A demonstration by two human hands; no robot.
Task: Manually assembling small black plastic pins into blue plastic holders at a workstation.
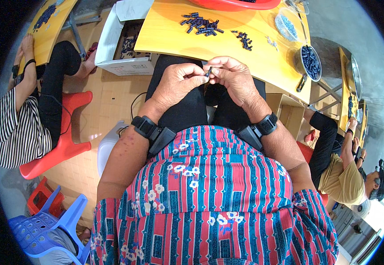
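The hands (178,83) could pass left of the dark pile (201,25); farther right, a pan handle (301,83) obstructs.

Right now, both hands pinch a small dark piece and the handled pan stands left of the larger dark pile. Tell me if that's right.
Not left: the head view shows the handled pan right of the larger dark pile. The left hand and right hand do pinch the small piece.

Toward one o'clock, the upper edge cuts the red basin (227,5); fingers (197,81) partly hide a small dark piece (209,72).
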